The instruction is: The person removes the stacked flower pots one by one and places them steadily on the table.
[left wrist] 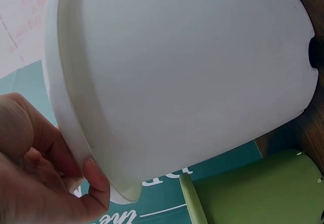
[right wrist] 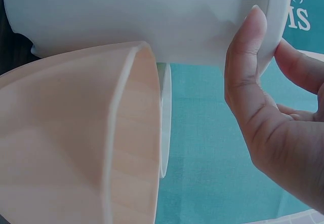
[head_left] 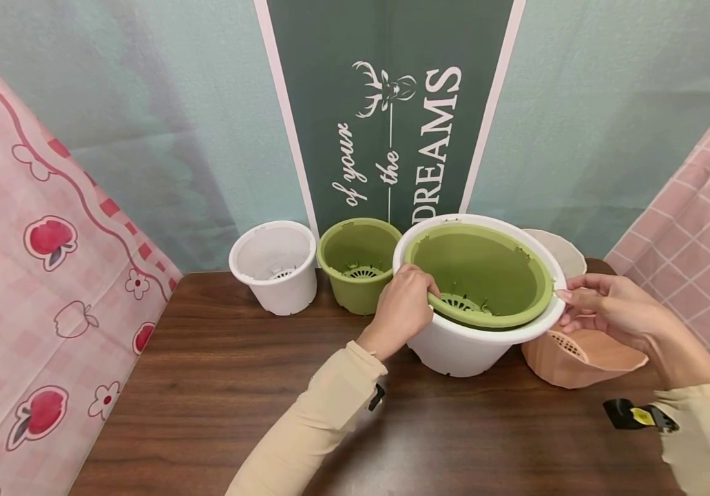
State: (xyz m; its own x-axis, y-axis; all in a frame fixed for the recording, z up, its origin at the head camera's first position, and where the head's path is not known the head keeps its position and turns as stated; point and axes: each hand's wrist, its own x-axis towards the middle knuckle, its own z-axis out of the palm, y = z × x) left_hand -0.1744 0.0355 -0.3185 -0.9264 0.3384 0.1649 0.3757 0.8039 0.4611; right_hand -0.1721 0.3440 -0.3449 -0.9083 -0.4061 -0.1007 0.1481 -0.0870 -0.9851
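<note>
A large white flowerpot [head_left: 463, 351] stands at the centre right in the head view, with a green flowerpot [head_left: 485, 275] sitting tilted inside it. My left hand [head_left: 401, 306] grips the white pot's left rim, fingers reaching over beside the green rim. In the left wrist view, that hand's thumb [left wrist: 96, 183] lies against the white rim. At the opposite side my right hand [head_left: 615, 313] pinches the white rim. One right-hand finger [right wrist: 245, 57] presses the outer wall just under it, seen in the right wrist view.
A smaller white pot [head_left: 283, 293] and a smaller green pot [head_left: 355, 296] stand side by side to the left. Right of the large pot lies a peach-coloured pot [head_left: 556, 365], with a pale pot [head_left: 559, 251] behind it. All are on the wooden table [head_left: 206, 413]; fabric hangs around it.
</note>
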